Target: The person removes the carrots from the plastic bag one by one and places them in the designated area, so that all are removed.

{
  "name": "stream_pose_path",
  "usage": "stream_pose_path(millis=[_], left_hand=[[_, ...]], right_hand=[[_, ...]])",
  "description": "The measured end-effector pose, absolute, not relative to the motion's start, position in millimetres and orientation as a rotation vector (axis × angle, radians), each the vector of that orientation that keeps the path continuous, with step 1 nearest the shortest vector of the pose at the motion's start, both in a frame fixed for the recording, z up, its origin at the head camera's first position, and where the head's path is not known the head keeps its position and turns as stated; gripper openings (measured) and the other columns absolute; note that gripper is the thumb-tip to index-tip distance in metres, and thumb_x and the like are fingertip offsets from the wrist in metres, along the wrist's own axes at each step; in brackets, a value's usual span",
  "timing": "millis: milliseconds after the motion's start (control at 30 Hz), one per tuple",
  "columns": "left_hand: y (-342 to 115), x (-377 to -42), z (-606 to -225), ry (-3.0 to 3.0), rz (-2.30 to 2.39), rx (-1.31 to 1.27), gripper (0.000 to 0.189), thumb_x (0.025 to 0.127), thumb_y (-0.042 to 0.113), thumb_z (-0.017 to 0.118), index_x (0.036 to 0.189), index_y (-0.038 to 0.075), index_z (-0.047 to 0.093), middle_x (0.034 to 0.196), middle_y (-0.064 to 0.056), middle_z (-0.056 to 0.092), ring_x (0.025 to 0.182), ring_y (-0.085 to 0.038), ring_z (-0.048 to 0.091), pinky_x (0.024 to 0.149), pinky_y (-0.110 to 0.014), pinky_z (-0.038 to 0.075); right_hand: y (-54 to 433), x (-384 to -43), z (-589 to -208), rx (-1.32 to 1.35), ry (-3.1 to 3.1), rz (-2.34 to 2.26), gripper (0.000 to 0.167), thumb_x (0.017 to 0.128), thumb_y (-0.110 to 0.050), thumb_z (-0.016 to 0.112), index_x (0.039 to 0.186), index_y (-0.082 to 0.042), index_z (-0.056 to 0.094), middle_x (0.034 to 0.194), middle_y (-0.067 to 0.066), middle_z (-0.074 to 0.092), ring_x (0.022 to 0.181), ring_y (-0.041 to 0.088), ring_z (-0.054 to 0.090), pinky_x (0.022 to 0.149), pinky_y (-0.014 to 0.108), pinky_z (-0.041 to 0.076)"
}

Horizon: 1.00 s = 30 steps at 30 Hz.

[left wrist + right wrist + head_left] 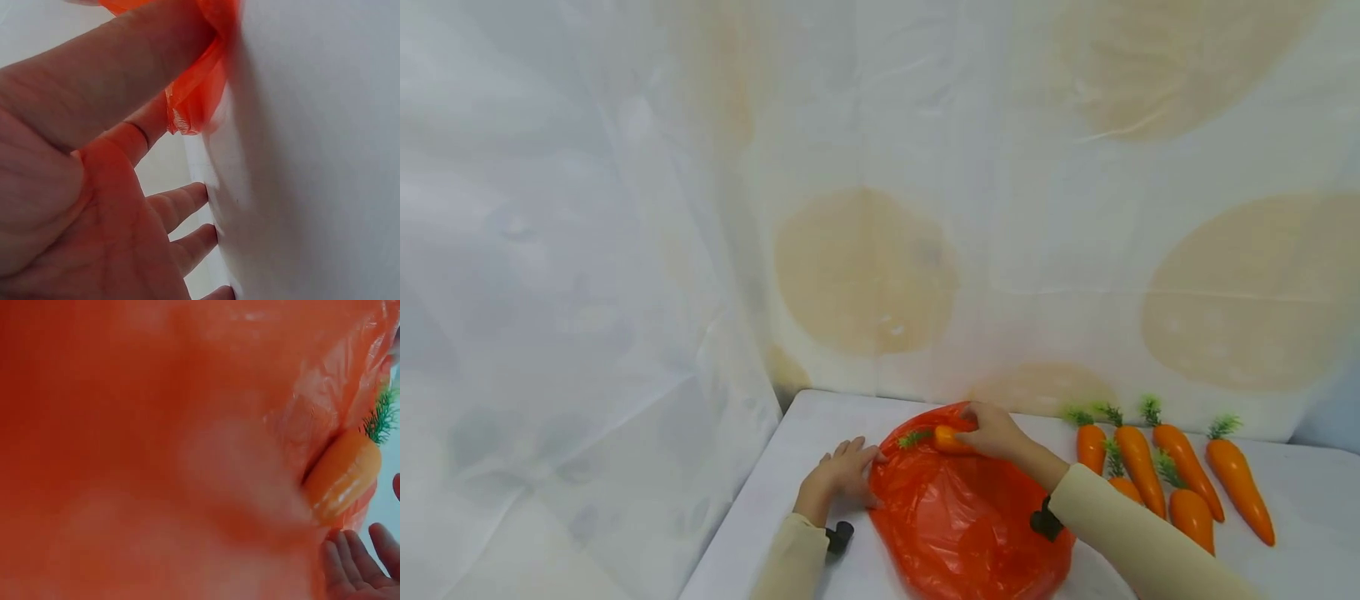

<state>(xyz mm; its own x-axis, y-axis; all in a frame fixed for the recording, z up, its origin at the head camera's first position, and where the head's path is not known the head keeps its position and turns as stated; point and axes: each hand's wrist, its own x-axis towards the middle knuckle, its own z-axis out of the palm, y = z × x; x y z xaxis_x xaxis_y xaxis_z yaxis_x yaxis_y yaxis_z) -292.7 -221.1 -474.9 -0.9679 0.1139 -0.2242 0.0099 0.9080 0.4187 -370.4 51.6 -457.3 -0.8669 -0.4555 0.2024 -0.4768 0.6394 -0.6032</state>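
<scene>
My left hand (pixel 844 473) is at the left edge of a thin red plastic bag (pixel 955 517). Its fingers are straight and spread; in the left wrist view bag film (pixel 200 94) covers the tips of thumb and index finger, and the other fingertips reach the white table (pixel 312 156). At the bag's far rim is my right hand (pixel 998 432), close to an orange toy carrot (pixel 951 440) whose green top points left. The right wrist view shows that carrot (pixel 347 472) against the bag, its narrow end hidden, beside the right hand's extended fingers (pixel 353 556).
Several more toy carrots (pixel 1240 483) with green tops lie on the table (pixel 823 417) to the right, some partly behind my right sleeve. A white sheet with tan spots (pixel 865 271) hangs behind the table, and another pale sheet (pixel 572 333) hangs at left.
</scene>
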Motion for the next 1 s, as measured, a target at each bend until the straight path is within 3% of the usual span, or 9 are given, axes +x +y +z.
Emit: stream_pose_path(millis=[367,667,1000], left_hand=[[-220,-293,-474,2.833,0.583,0.072,0.056,0.073,0.03,0.086,0.123,0.028,0.061,0.158,-0.013,0.033,0.146,-0.041,0.024,0.117,-0.068,0.016],[-220,-294,-473,2.829,0.607,0.078,0.053,0.072,0.03,0.087,0.119,0.029,0.062,0.157,-0.013,0.033,0.145,-0.039,0.025,0.116,-0.068,0.017],[-221,-296,-477,2.827,0.607,0.084,0.054,0.072,0.029,0.087,0.119,0.03,0.062,0.157,-0.014,0.033,0.145,-0.039,0.025,0.116,-0.068,0.017]], right_hand=[[35,-366,-460,0.886,-2.77,1.047,0.023,0.087,-0.019,0.076,0.105,-0.007,0.069,0.103,0.004,0.07,0.098,0.024,0.064,0.094,0.047,0.054],[26,-365,-463,0.741,-2.942,1.056,0.038,0.085,-0.017,0.079,0.117,-0.007,0.062,0.105,0.004,0.065,0.092,0.02,0.057,0.091,0.045,0.057],[27,-361,-480,0.835,-3.036,0.97,0.041,0.078,-0.017,0.084,0.111,-0.009,0.061,0.098,-0.001,0.062,0.088,0.016,0.055,0.087,0.04,0.055]])
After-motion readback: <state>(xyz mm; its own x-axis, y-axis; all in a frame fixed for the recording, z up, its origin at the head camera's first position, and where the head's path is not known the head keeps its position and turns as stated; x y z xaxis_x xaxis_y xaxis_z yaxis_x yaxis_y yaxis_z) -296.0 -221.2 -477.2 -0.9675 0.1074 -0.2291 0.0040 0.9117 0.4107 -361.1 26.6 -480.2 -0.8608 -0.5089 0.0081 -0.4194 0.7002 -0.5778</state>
